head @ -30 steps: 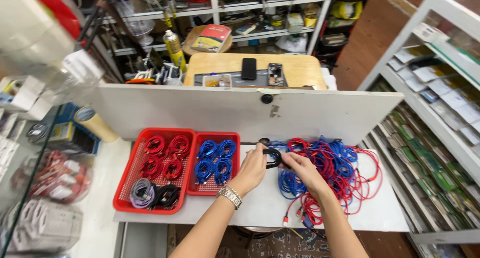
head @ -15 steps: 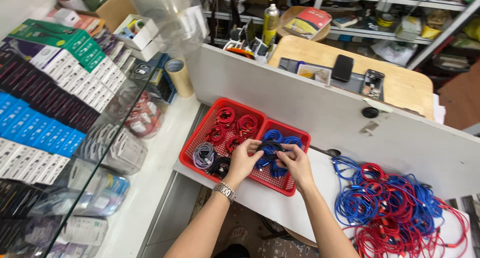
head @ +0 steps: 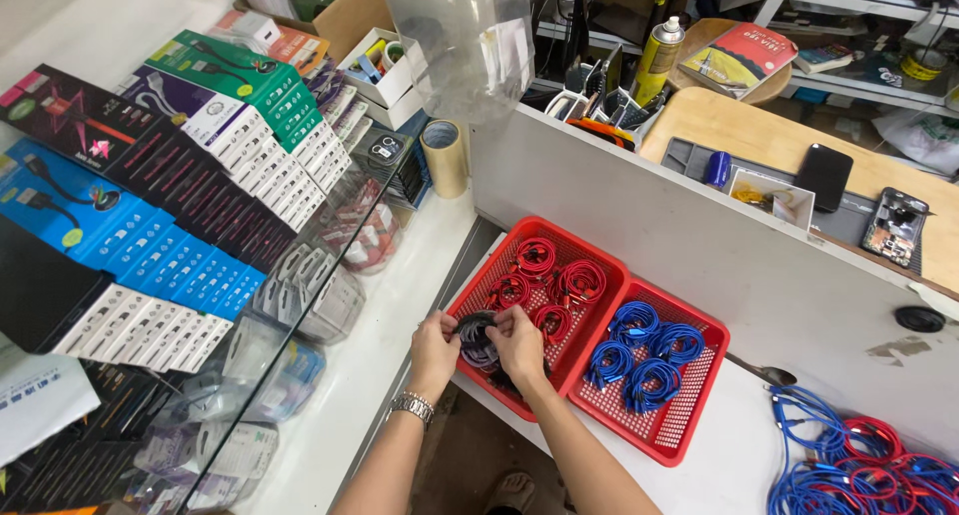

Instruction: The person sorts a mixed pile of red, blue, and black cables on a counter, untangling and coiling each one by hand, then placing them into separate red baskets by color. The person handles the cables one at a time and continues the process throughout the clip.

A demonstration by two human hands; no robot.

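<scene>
Now shifted leftward along the white counter [head: 729, 445] since a moment ago, from over the blue bundles to the front end of the left red basket [head: 589, 260]. Both pinching one dark coiled cable [head: 472, 327]: left hand [head: 433, 353] at its left side, right hand [head: 520, 345] at its right, fingers closed on it, just above more dark coils by the basket's near corner. Glass display case with boxed cables [head: 150, 245] along the counter's left edge, white partition wall [head: 699, 245] at the back. Red coiled cables [head: 554, 280] farther back in that basket; blue coiled cables [head: 639, 350] in the second red basket [head: 689, 425] beside it. Loose red and blue tangle [head: 859, 460] at the right corner. Tape roll [head: 444, 157] near the far left
</scene>
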